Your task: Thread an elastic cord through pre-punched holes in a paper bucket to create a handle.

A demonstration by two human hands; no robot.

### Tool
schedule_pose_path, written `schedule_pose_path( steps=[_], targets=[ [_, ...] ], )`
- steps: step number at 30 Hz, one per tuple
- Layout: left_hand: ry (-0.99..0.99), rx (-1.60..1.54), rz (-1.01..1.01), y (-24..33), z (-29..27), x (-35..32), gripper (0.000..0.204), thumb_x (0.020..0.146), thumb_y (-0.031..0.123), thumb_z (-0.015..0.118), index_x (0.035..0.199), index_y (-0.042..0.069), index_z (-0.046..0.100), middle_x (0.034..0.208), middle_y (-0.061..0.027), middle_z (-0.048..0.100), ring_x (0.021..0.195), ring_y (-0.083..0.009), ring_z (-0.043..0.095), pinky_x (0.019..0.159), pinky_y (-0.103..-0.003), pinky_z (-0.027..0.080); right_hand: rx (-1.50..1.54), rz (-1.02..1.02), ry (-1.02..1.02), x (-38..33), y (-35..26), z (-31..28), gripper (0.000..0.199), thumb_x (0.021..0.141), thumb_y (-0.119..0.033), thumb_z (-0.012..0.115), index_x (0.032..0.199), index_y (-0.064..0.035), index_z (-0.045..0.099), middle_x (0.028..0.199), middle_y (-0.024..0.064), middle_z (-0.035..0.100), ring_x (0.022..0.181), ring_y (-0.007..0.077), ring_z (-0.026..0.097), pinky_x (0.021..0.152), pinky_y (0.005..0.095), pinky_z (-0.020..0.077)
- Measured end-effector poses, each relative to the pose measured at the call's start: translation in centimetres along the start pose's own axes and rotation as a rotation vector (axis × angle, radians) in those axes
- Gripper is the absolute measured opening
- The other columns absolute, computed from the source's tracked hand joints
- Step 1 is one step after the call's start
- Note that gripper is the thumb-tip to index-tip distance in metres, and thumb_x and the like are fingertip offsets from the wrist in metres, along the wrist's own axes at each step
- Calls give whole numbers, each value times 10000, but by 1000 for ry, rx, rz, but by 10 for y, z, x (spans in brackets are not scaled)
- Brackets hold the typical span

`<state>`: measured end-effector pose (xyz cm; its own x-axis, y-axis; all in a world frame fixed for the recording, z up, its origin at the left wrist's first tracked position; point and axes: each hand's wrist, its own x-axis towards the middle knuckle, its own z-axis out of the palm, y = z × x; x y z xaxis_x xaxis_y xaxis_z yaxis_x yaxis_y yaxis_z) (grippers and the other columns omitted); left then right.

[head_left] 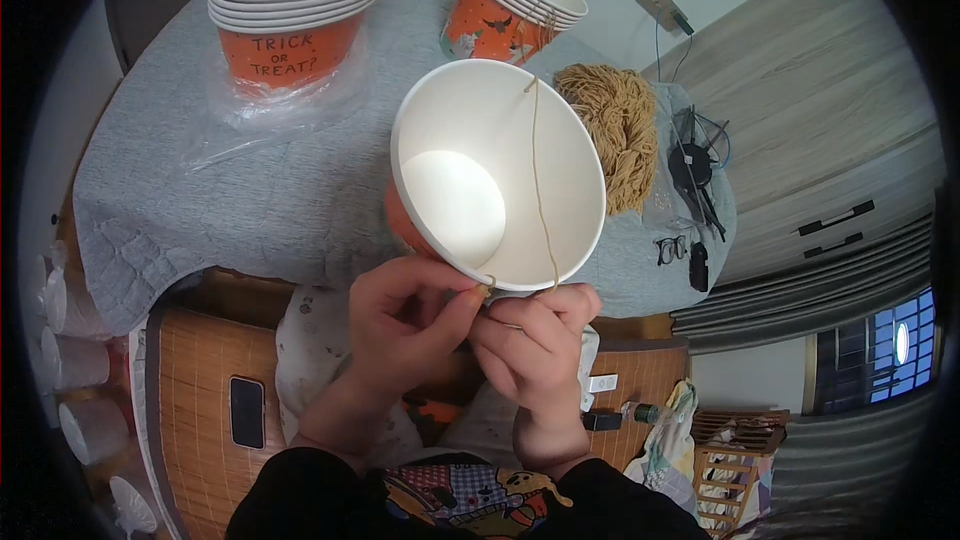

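Note:
A paper bucket (450, 200), white inside and orange outside, tilts in front of me with its open mouth toward me. A tan cord (540, 190) runs from a hole at the far rim across the mouth to the near rim. My left hand (395, 320) pinches the cord's end between thumb and finger, just below the near rim, where a short loop shows. Beside it, my right hand (530, 345) is closed with the cord running in under its curled fingers. Its knuckles are close against the rim. The fingertips of my right hand are partly hidden.
A tall stack of orange buckets (300, 40) in clear plastic stands far left on the grey-blue tablecloth (180, 160). A shorter stack with cords (505, 20) stands behind. A tan cord bundle (615, 130), glasses (671, 251) and black device (690, 167) lie right. A phone (247, 412) rests lower left.

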<state>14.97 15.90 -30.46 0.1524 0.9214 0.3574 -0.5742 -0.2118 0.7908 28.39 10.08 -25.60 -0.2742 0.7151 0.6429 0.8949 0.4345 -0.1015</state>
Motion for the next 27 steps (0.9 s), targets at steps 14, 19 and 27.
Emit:
schedule_pose_path(
  steps=[14,19,27],
  targets=[
    [24,229,122,3,-3,3,112,750,1,742,839,28,678,640,28,561,491,-5,408,439,-180,278,-26,33,-12,2,-2,5,173,672,-148,712,837,-197,727,887,-104,628,949,139,519,817,345,284],
    [57,210,100,3,-3,3,90,751,6,745,807,21,676,636,27,565,501,-4,430,442,-181,286,-19,17,-25,1,-2,3,170,679,-156,704,840,-206,729,881,-110,623,949,133,513,824,343,280],
    [118,408,117,9,1,8,174,736,47,775,700,25,606,572,22,520,467,-13,411,424,-189,288,-17,20,-33,3,-1,3,196,684,-171,707,868,-231,733,891,-129,613,943,128,502,826,341,276]
  ],
)
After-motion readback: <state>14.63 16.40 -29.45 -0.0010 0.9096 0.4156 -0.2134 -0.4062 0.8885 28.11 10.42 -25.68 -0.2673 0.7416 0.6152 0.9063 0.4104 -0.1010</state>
